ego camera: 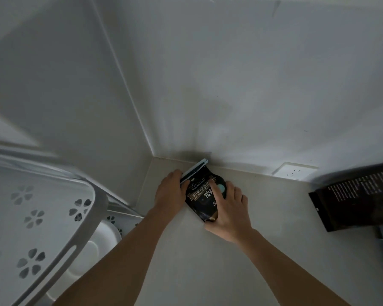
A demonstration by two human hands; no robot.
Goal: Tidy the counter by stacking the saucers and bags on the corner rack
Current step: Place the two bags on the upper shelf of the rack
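Note:
A black bag (pixel 200 192) with pale print and a light blue clip along its top stands on the counter near the wall corner. My left hand (pixel 169 192) grips its upper left side by the clip. My right hand (pixel 228 212) wraps its right side and lower edge, the index finger lying across the front. The white corner rack (pixel 95 202), with flower-shaped cut-outs, fills the lower left. On its lower tier lies a white saucer (pixel 107 236), partly hidden under the top shelf.
A dark brown box (pixel 354 202) with small print stands at the right edge of the beige counter (pixel 197 261). A white wall socket (pixel 294 171) sits low on the back wall. Two white walls meet behind the bag.

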